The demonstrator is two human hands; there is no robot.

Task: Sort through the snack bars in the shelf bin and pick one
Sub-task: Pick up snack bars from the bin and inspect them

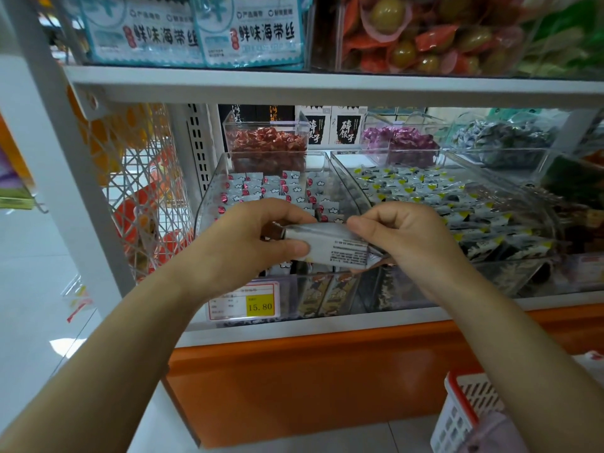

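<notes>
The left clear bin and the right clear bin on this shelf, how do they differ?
The left bin holds white packets with red dots and cloud marks; the right bin holds white packets with yellow and dark marks. The left bin's packets stand in rows; the right bin's lie in a loose heap. The left hand and right hand hold a snack bar in front of the left bin, not the right bin. Both bins are clear plastic, side by side.

I see one silvery snack bar (pixel 330 245) level at frame centre. Behind, the clear shelf bin (pixel 206 197) holds cloud-printed bars (pixel 261 191).
</notes>
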